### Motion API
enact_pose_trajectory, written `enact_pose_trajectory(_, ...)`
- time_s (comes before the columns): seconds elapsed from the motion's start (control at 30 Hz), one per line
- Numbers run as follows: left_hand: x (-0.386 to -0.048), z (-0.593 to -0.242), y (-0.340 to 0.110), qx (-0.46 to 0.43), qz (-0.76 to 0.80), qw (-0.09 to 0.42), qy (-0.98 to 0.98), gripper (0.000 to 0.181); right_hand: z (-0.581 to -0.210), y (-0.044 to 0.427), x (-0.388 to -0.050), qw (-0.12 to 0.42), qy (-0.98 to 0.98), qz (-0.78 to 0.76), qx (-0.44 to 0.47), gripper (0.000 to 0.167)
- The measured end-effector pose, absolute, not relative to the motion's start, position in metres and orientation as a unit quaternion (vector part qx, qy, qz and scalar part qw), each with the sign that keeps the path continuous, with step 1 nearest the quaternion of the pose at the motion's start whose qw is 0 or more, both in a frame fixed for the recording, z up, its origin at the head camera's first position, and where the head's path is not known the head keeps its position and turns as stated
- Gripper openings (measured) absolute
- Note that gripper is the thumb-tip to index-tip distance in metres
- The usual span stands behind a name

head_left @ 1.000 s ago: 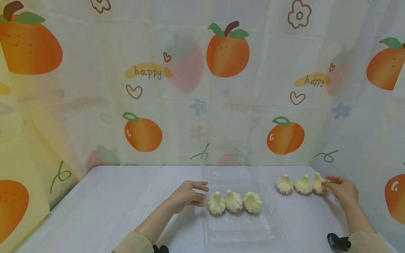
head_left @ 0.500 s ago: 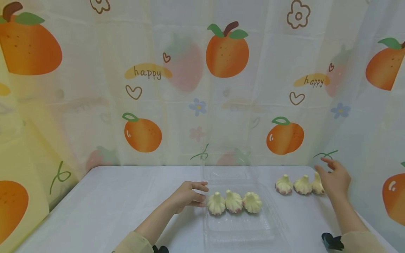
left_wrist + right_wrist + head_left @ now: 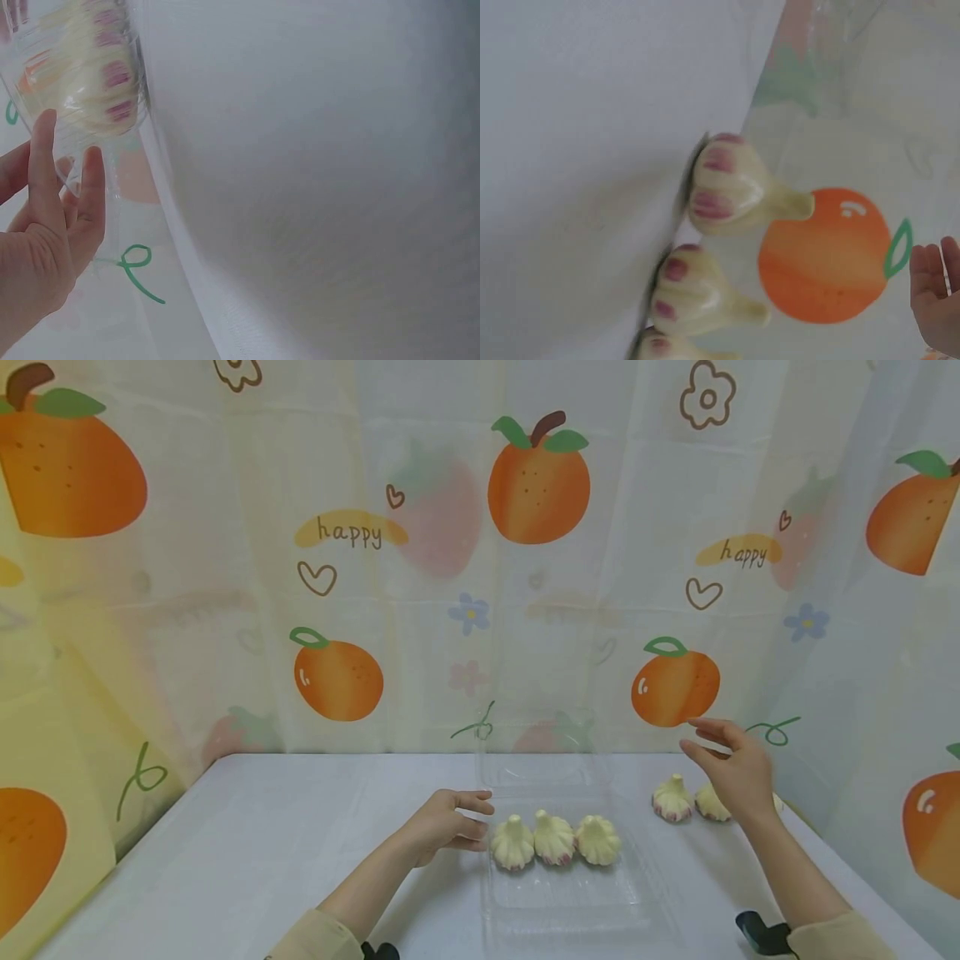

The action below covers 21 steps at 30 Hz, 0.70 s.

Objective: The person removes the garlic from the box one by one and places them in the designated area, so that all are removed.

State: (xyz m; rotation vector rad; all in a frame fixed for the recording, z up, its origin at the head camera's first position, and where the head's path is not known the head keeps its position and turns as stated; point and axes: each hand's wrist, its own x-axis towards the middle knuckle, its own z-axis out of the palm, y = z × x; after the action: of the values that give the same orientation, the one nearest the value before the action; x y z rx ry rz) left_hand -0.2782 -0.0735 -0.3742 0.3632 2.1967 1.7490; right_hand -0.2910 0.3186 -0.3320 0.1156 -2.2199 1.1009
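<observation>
A clear plastic clamshell box (image 3: 570, 897) lies with its lid raised at the back. Three garlic bulbs (image 3: 554, 838) sit side by side in it. At the box's left wall is my left hand (image 3: 448, 827), its fingers (image 3: 91, 180) nearly straight and touching or just beside the plastic. Over the table's right side hovers my right hand (image 3: 738, 772), fingers loosely extended, holding nothing. Below and behind it is a row of three more garlic bulbs (image 3: 672, 799); my hand and wrist hide most of the rightmost one. In the right wrist view these bulbs (image 3: 727, 187) stand apart from the fingers.
The white table (image 3: 262, 843) has its far edge against a hanging curtain (image 3: 547, 585) printed with oranges. Dark wrist camera mounts (image 3: 763, 933) show at the sleeves. The raised clear lid (image 3: 543, 764) is hard to see against the curtain.
My right hand has lifted off the rightmost garlic bulb in the row, risen, and moved left above the row, holding nothing. The left hand and the box have not moved.
</observation>
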Motion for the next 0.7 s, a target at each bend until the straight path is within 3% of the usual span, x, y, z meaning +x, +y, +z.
enact_pose_trajectory(0.7, -0.278, -0.373, -0.073, 0.128, 0.610, 0.155, 0.767, 0.041, -0.332, 0.274, -0.283, 0.217, -0.858, 0.431, 0.174, 0.037)
